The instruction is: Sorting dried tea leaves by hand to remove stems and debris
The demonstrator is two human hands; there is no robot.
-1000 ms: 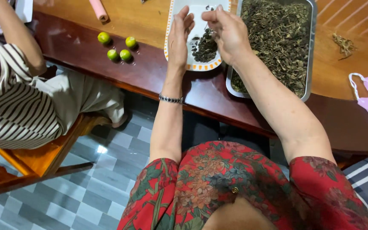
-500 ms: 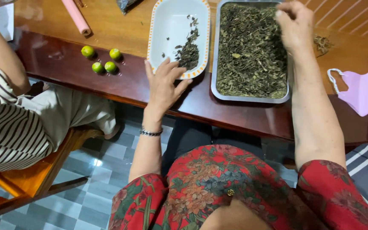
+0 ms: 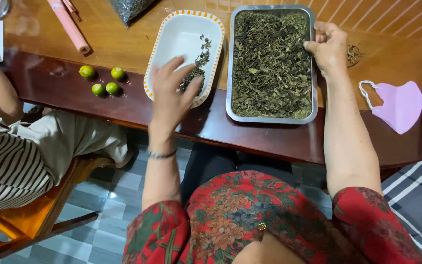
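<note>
Landmark: metal tray (image 3: pixel 271 117) of dried green leaves (image 3: pixel 269 63), centre of bench (image 3: pixel 123 110).

Right hand (image 3: pixel 327 46) now at tray's right rim, fingers curled, pinching small bit of leaf; a second ago it hovered with left hand over dish.

Left hand (image 3: pixel 172 93), fingers spread, now hovers over near end of white oval dish (image 3: pixel 181 36) just left of tray; half a second ago it lay on bench edge.

Small leaf pile (image 3: pixel 199 66) in dish: picked leaves going there, tray mostly full.

Four limes (image 3: pixel 102 80) further left. Pink face mask (image 3: pixel 399 105) right of tray.
</note>
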